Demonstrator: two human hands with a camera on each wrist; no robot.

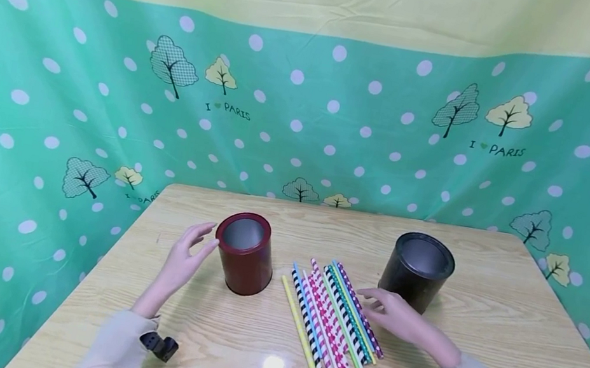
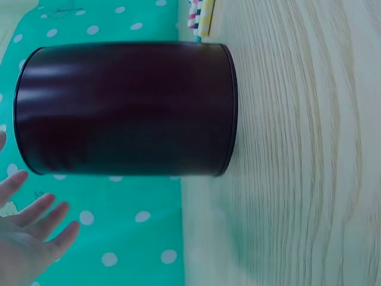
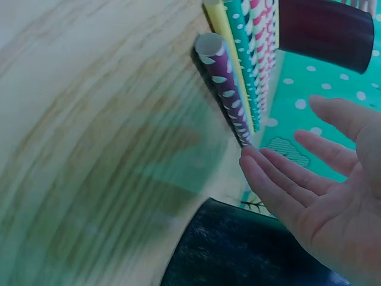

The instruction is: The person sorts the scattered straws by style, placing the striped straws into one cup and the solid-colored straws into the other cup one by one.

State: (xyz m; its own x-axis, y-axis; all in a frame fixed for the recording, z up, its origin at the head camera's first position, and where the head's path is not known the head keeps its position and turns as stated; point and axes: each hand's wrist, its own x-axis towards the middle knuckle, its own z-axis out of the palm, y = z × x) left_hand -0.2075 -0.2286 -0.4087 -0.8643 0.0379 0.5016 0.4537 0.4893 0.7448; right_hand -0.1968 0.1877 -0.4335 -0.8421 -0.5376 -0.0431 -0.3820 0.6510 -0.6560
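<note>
My left hand [image 1: 183,263] is beside the left wall of a dark red can [image 1: 247,266], fingers spread and nothing in them. In the left wrist view that can [image 2: 125,110] fills the upper left, with the hand [image 2: 30,238] below its rim end. Over the right edge of a row of patterned paper straws [image 1: 330,325] hovers my right hand [image 1: 396,316], fingers relaxed and holding nothing. The right wrist view has its fingertips close to a purple straw with white dots [image 3: 226,83]. Just behind that hand stands a black can [image 1: 420,268], partly hidden by it. Both cans are upright and uncovered.
The straws lie side by side on a wooden table [image 1: 222,352], roughly between the two cans, with a yellow straw [image 1: 299,326] at their left. A green dotted curtain [image 1: 334,119] hangs behind the table and along its sides.
</note>
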